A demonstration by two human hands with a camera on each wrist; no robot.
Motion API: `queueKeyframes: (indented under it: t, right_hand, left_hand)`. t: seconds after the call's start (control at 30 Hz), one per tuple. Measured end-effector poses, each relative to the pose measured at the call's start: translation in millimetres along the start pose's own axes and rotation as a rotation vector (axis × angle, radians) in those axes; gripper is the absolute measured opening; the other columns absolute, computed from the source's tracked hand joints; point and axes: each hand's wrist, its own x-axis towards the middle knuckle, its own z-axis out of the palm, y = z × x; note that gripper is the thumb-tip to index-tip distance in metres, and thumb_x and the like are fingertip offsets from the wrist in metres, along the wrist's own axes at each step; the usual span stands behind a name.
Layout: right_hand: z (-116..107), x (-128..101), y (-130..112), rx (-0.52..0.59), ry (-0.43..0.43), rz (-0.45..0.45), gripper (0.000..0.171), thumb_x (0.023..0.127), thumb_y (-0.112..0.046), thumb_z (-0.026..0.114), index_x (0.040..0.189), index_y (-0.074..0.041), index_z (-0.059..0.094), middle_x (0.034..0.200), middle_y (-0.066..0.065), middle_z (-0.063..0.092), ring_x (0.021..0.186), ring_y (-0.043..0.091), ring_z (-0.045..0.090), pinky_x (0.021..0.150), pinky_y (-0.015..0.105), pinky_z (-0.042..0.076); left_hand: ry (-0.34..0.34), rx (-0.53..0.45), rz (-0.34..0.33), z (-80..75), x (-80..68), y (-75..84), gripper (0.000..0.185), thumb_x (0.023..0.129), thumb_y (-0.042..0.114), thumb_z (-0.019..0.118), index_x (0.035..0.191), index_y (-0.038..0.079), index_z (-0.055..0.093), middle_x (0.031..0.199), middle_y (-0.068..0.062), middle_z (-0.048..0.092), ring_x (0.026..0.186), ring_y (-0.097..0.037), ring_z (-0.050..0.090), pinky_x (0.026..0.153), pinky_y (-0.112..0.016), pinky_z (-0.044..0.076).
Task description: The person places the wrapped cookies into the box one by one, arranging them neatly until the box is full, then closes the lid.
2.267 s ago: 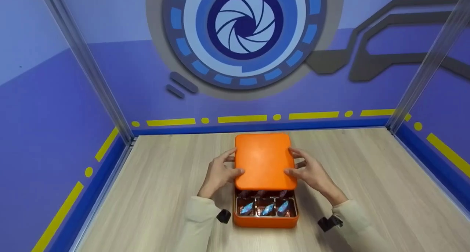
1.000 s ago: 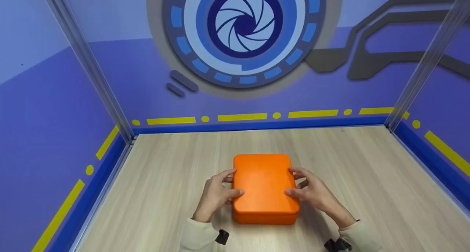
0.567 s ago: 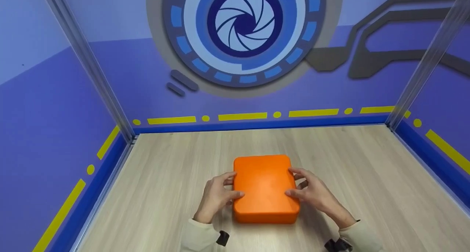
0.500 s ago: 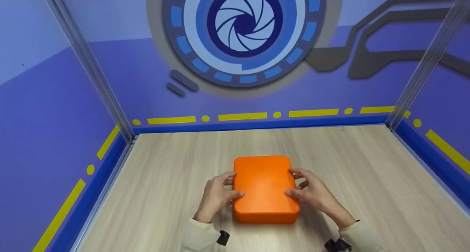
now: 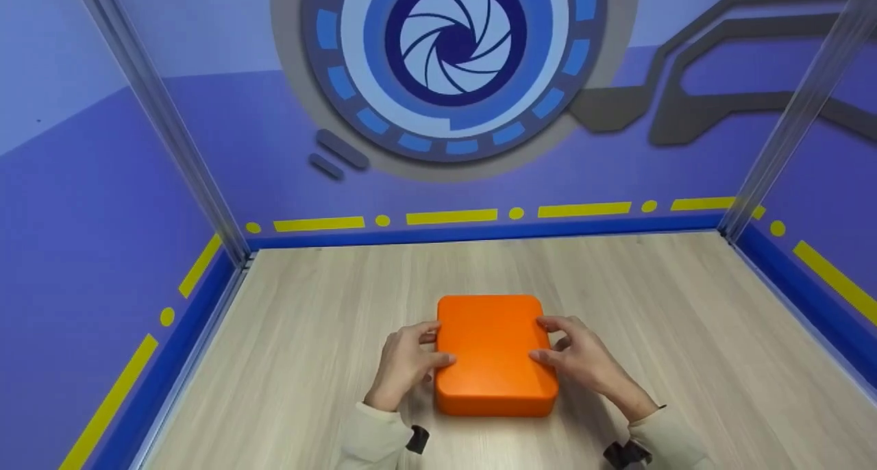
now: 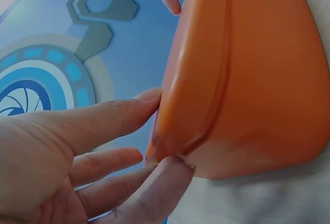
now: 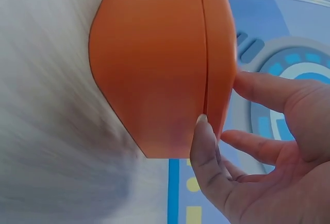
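Wooden bench [image 5: 308, 360] carries orange lidded box [image 5: 495, 350]; left hand [image 5: 404, 364] and right hand [image 5: 582, 360] fingers lightly curled, pinching lid edges; press evenly

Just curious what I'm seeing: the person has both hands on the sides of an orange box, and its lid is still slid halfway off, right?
Not quite. Both hands, the left hand and the right hand, are at the sides of the orange box, but the lid sits fully on. The head view shows no opening, and the right wrist view shows only a thin seam.
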Motion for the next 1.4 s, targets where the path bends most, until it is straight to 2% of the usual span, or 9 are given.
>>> queueKeyframes:
  t: [0.07, 0.13, 0.2, 0.3, 0.33, 0.5, 0.63, 0.73, 1.4]
  right_hand:
    - [2, 4, 2, -0.035, 0.002, -0.03, 0.058, 0.093, -0.021, 0.085, 0.144, -0.003, 0.064, 0.138, 0.016, 0.059, 0.102, 0.027, 0.065, 0.079, 0.035, 0.058]
    - [4, 7, 4, -0.081, -0.006, -0.066, 0.058, 0.097, -0.026, 0.082, 0.147, -0.004, 0.062, 0.146, 0.018, 0.055, 0.116, 0.034, 0.064, 0.092, 0.044, 0.059]
    - [6, 11, 7, -0.143, -0.022, -0.114, 0.06, 0.1, -0.032, 0.078, 0.151, -0.006, 0.059, 0.156, 0.021, 0.047, 0.134, 0.041, 0.055, 0.106, 0.056, 0.051]
    - [8, 17, 9, -0.243, -0.049, -0.19, 0.065, 0.102, -0.038, 0.073, 0.156, -0.007, 0.054, 0.166, 0.023, 0.035, 0.15, 0.044, 0.036, 0.117, 0.064, 0.037]
    - [8, 19, 10, -0.278, -0.056, -0.217, 0.066, 0.103, -0.039, 0.072, 0.156, -0.007, 0.053, 0.167, 0.022, 0.034, 0.152, 0.044, 0.033, 0.118, 0.064, 0.034]
    - [10, 27, 11, -0.397, -0.09, -0.346, 0.063, 0.106, -0.042, 0.066, 0.157, -0.005, 0.053, 0.166, 0.019, 0.039, 0.151, 0.039, 0.036, 0.12, 0.06, 0.034]
    - [10, 30, 12, -0.446, -0.099, -0.397, 0.062, 0.109, -0.042, 0.061, 0.155, -0.002, 0.053, 0.164, 0.019, 0.041, 0.15, 0.039, 0.038, 0.12, 0.059, 0.035]
    - [11, 31, 13, -0.455, -0.105, -0.399, 0.062, 0.11, -0.043, 0.059, 0.155, -0.001, 0.053, 0.165, 0.018, 0.041, 0.151, 0.039, 0.037, 0.12, 0.059, 0.034]
    - [14, 31, 20, -0.442, -0.092, -0.393, 0.062, 0.11, -0.047, 0.056, 0.157, -0.006, 0.052, 0.167, 0.014, 0.039, 0.151, 0.037, 0.037, 0.119, 0.059, 0.035]
  left_hand:
    - [0.029, 0.073, 0.05, 1.4, 3.3, -0.3, 0.057, 0.087, 0.011, 0.088, 0.139, -0.002, 0.068, 0.121, -0.018, 0.075, 0.104, -0.032, 0.075, 0.07, -0.041, 0.063]
    - [0.054, 0.168, 0.125, 3.6, 7.7, -1.1, 0.053, 0.09, 0.013, 0.086, 0.138, -0.001, 0.07, 0.129, -0.018, 0.073, 0.112, -0.034, 0.072, 0.084, -0.044, 0.061]
    - [0.051, 0.255, 0.203, 6.2, 12.6, -2.1, 0.05, 0.094, 0.015, 0.083, 0.14, 0.001, 0.069, 0.14, -0.019, 0.067, 0.121, -0.037, 0.067, 0.099, -0.05, 0.056]
    - [-0.024, 0.341, 0.285, 10.4, 19.4, -4.9, 0.052, 0.099, 0.018, 0.078, 0.147, 0.002, 0.063, 0.16, -0.022, 0.048, 0.144, -0.041, 0.049, 0.115, -0.057, 0.042]
    - [-0.055, 0.363, 0.302, 11.7, 21.4, -5.9, 0.053, 0.101, 0.019, 0.076, 0.149, 0.002, 0.061, 0.162, -0.022, 0.044, 0.147, -0.041, 0.045, 0.116, -0.057, 0.04]
    - [-0.161, 0.474, 0.358, 15.3, 27.8, -9.5, 0.054, 0.106, 0.026, 0.069, 0.153, 0.002, 0.057, 0.167, -0.022, 0.037, 0.156, -0.036, 0.031, 0.122, -0.054, 0.033]
    - [-0.206, 0.514, 0.376, 15.7, 31.9, -10.3, 0.054, 0.108, 0.029, 0.064, 0.155, 0.004, 0.054, 0.168, -0.02, 0.035, 0.158, -0.035, 0.027, 0.125, -0.052, 0.028]
    - [-0.218, 0.516, 0.37, 15.2, 34.1, -11.2, 0.055, 0.109, 0.032, 0.063, 0.156, 0.006, 0.054, 0.169, -0.017, 0.035, 0.158, -0.034, 0.027, 0.125, -0.051, 0.027]
    - [-0.184, 0.521, 0.36, 14.9, 36.0, -10.7, 0.054, 0.108, 0.035, 0.065, 0.155, 0.009, 0.057, 0.167, -0.013, 0.04, 0.156, -0.033, 0.032, 0.123, -0.051, 0.032]
